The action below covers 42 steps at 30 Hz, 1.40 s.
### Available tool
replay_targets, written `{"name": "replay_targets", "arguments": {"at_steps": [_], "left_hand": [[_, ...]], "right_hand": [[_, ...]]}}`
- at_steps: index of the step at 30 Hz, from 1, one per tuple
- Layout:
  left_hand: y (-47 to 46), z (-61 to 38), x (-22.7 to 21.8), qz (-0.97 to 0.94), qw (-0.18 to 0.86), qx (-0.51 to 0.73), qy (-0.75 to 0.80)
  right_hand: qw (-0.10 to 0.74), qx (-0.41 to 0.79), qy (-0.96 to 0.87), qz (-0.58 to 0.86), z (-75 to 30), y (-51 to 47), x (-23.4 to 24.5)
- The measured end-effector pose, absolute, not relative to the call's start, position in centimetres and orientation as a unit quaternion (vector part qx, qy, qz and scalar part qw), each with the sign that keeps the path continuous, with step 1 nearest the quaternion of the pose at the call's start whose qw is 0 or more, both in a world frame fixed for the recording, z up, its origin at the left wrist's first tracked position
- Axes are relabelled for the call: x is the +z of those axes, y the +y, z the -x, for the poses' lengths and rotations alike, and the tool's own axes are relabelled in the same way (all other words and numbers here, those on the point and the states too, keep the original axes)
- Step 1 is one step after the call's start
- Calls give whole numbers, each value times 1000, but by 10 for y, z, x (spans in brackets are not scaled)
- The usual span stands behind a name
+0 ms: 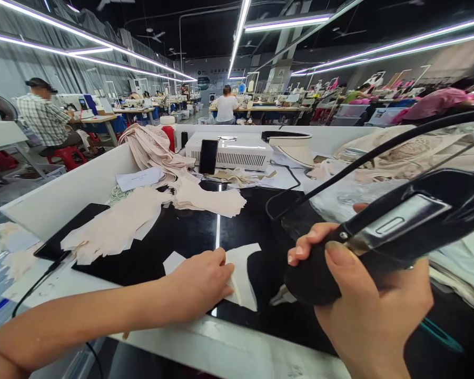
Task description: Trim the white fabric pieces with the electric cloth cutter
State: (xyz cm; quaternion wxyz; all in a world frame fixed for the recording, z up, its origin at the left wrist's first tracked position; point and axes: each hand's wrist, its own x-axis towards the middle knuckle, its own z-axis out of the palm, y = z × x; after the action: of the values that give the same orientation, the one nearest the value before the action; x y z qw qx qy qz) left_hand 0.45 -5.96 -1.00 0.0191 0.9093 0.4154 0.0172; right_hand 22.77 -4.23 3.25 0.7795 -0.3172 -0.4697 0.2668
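Resting atop pale piece (245, 276) on black counter (274, 247), left hand (205, 279) curled, pinch unclear; right hand (367, 300) wrapped around black tool (379, 237); beige fabric stack (118, 218) beyond left hand.

Bare left forearm (114, 310), narrowing toward the wrist (164, 297), bare left hand (203, 279), bare right hand (373, 308) at near right, short plain fingernails (299, 250), rounded thumbnail (338, 253).
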Motion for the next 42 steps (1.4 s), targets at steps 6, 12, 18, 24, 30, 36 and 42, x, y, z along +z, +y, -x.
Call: {"name": "replay_targets", "arguments": {"at_steps": [6,12,18,24,30,36,42], "left_hand": [[-67,-18,-5,-906,21,28,421],[-66,-12,-18,-949,-39,70,306],[-65,-34,-26,-969,-82,189,135],[-54,-43,-45,-968,-78,203,124],[-51,-31,-44,-970,-51,191,141],[-54,-28,-41,-966,-35,189,172],[-57,-27,-41,-969,-19,170,176]], "right_hand": [[784,262,-470,309,-241,-62,23],[792,253,-466,304,-236,-54,12],[794,248,-470,295,-235,-55,13],[795,258,-465,293,-236,-58,14],[793,256,-471,290,-238,-59,13],[793,269,-456,301,-241,-62,18],[800,271,-441,304,-239,-63,19]]}}
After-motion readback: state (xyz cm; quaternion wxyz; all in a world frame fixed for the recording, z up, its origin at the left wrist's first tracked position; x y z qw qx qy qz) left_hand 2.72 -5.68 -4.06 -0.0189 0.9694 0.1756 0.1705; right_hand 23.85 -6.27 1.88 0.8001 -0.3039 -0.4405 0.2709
